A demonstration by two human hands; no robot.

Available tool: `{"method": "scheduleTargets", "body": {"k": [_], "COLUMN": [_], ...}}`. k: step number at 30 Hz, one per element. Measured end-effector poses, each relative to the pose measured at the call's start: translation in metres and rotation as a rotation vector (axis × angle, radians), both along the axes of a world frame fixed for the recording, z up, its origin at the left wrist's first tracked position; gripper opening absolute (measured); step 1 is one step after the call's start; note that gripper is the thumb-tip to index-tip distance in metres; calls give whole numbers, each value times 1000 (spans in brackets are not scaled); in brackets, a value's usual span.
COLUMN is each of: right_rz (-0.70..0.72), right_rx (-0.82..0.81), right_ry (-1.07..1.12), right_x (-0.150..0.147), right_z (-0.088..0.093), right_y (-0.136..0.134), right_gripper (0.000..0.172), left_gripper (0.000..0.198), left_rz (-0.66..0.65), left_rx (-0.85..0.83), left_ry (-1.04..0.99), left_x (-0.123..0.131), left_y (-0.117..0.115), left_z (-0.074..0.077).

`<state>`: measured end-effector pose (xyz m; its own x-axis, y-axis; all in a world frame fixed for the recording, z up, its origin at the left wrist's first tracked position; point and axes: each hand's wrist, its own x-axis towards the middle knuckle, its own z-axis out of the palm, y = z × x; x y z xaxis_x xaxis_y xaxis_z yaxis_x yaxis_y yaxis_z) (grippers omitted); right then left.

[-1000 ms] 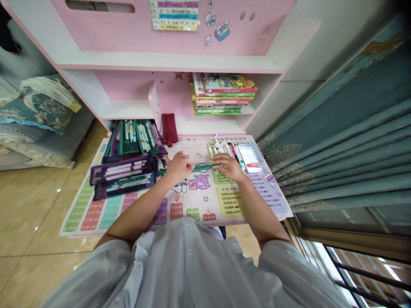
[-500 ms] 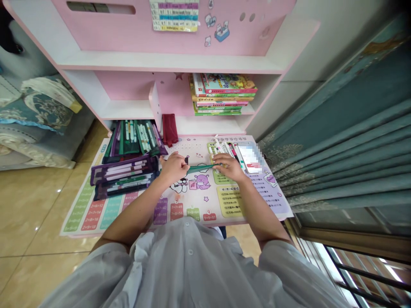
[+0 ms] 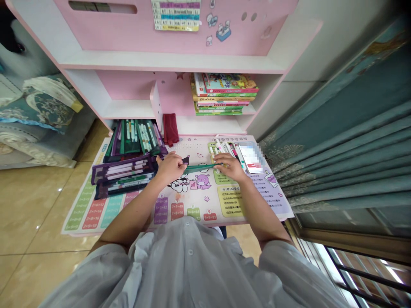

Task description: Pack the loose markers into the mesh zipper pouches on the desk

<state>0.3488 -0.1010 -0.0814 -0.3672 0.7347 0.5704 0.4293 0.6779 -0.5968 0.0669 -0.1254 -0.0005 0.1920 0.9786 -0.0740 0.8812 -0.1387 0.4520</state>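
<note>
A flat green mesh pouch (image 3: 199, 167) stretches between my hands above the printed desk mat (image 3: 192, 205). My left hand (image 3: 171, 168) is closed on its left end, thumb and fingers pinched together. At its other end my right hand (image 3: 229, 167) grips the pouch with bent fingers. A small dark piece shows just beside the left fingertips; I cannot make out what it is. Several loose markers (image 3: 221, 147) lie right behind my right hand. Left of my left hand are purple and dark pouches (image 3: 128, 169) filled with pens.
More filled pen pouches (image 3: 133, 136) lie at the back left, beside a folded dark red pouch (image 3: 170, 129). A phone (image 3: 249, 158) rests at the right. Stacked books (image 3: 224, 102) sit on the pink and white shelf (image 3: 173, 62) behind. A curtain (image 3: 346, 141) hangs at the right.
My left hand has shifted very slightly left along the green pouch. My right hand stays in place, and the pouch remains stretched between them.
</note>
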Motion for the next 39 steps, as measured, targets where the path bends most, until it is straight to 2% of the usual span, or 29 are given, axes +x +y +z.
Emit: {"method": "scheduleTargets", "body": {"k": [29, 39], "right_rz": [-35, -33], "right_rx": [-24, -20], "right_ry": [-6, -4], "right_x": [2, 3], "right_z": [-3, -5], "right_y": [0, 1], "right_gripper": [20, 17], "left_gripper": [29, 27], "left_rz": [48, 58], "left_rx": [-33, -44], "left_ry": [-38, -39], "left_x": [-23, -32], "left_y": [-8, -7], "left_z": [9, 7]}}
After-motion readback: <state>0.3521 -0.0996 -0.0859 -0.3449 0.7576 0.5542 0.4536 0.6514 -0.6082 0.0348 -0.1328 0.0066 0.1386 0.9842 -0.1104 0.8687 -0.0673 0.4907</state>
